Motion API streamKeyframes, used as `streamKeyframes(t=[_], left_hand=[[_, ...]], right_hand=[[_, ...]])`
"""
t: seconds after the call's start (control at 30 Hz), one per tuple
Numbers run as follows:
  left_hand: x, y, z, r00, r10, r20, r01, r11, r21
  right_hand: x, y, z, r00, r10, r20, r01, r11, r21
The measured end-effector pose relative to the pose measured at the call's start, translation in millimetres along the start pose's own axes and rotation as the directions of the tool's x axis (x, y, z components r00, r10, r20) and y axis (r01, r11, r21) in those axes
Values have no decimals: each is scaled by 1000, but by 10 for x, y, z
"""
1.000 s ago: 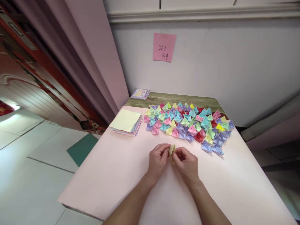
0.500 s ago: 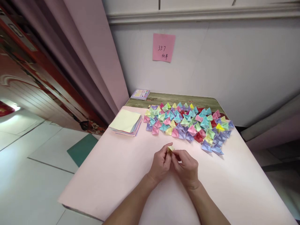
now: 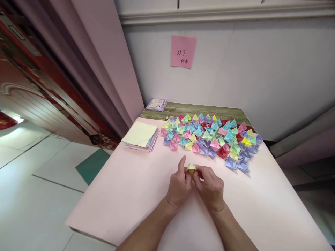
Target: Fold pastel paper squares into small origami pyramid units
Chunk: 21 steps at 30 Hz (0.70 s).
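Between my two hands is a small piece of folded yellow paper [image 3: 192, 167], held just above the pink table cover. My left hand [image 3: 179, 183] pinches its left side, with the index finger raised and pointing away from me. On the right side, my right hand [image 3: 208, 183] grips the paper between thumb and fingers. Beyond the hands lies a dense spread of small folded paper boats [image 3: 209, 134] in blue, green, pink, purple, red and yellow. To the left is a stack of square paper sheets [image 3: 140, 134], a pale yellow one on top.
A pink table cover [image 3: 125, 188] lies over a wood-patterned table [image 3: 206, 108]. A small pack with a printed cover [image 3: 157, 104] sits at the back left corner. A pink note [image 3: 183, 51] with handwriting is stuck to the wall. A green sheet [image 3: 92, 165] lies on the floor.
My left index finger has lifted off the yellow paper. The paper looks more opened out, showing a wider folded edge between my hands.
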State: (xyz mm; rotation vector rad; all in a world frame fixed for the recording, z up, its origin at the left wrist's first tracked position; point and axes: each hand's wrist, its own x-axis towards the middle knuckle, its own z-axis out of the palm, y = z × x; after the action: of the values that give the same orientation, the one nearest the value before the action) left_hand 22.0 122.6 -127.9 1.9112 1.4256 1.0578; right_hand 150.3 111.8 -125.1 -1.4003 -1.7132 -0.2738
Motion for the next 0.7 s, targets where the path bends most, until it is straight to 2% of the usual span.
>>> streamKeyframes(t=[0.23, 0.4, 0.53, 0.7], left_hand=[[-15, -10, 23, 988, 152, -40, -147, 982, 122], [-24, -19, 48, 962, 260, -84, -237, 947, 216], [-27, -26, 56, 945, 313, -95, -279, 922, 268], [-27, -67, 78, 935, 345, -85, -303, 900, 313]], right_hand=[[-18, 14, 35, 999, 51, 10, -52, 994, 99], [-66, 25, 85, 1000, 16, 7, -17, 999, 36], [-92, 0, 109, 997, -28, 71, 28, 1000, -1], [-85, -27, 116, 988, -41, 150, 36, 999, 36]])
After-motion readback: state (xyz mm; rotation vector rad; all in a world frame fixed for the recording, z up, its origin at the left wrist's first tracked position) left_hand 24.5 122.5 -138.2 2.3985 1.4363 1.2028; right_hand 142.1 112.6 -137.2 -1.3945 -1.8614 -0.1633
